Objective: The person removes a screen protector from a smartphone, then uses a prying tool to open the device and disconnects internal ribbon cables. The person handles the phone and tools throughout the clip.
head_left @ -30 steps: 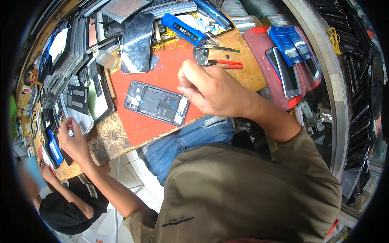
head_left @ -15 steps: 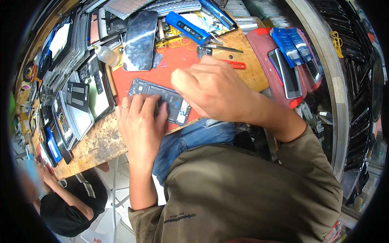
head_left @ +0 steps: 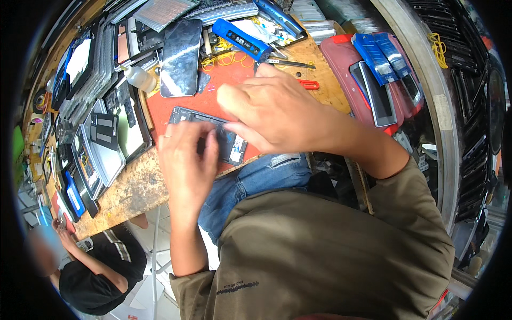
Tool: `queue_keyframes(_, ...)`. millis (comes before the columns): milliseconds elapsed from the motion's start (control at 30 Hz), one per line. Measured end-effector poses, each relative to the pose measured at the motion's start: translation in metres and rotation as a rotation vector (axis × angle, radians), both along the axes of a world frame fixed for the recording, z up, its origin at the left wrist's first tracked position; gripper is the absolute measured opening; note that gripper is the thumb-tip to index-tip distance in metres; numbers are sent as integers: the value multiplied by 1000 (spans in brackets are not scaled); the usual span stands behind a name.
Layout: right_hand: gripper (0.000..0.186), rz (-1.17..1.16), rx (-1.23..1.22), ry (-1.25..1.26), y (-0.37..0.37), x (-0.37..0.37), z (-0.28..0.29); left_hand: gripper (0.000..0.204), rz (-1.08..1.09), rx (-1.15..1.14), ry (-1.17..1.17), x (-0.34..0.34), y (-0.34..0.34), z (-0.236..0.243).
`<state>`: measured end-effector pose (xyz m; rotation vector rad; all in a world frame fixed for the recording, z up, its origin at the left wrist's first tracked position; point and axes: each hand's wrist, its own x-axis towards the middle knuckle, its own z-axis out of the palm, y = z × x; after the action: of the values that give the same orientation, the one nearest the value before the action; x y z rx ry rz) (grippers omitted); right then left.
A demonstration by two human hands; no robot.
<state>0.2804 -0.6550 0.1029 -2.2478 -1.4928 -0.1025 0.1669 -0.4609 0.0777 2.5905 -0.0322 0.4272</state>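
An opened smartphone (head_left: 237, 152) lies face to the mat on a red work mat (head_left: 165, 111), its dark inside showing with a white label at the right end. My left hand (head_left: 186, 154), a ring on one finger, curls over the phone's near left part; its fingertips and thumb bend down onto it. My right hand (head_left: 272, 112) is closed in a pinch above the phone's far right side, its thumb low near the phone's middle. Whatever sits in that pinch is hidden. Beyond both hands is a dark phone screen (head_left: 182, 58).
Beside the screen stands a white squeeze bottle (head_left: 140, 80). A blue tool (head_left: 241, 40) and yellow wire (head_left: 229, 60) lie at the back. A red case (head_left: 368, 104) bears phones and blue packets at right. A co-worker's arm (head_left: 101, 265) shows at lower left.
My right hand has come lower and slightly left, its thumb now over the phone. My left fingers have drawn in and bent more. The view has shifted a little.
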Motion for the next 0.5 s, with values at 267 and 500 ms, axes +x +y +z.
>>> queue_keyframes(267,26,108,160,100,1,-4,1,30,-173,-187,-49,9,-14,-12)
queue_keyframes(500,34,107,186,39,4,-7,-1,65,13,-323,3,28,-32,-11)
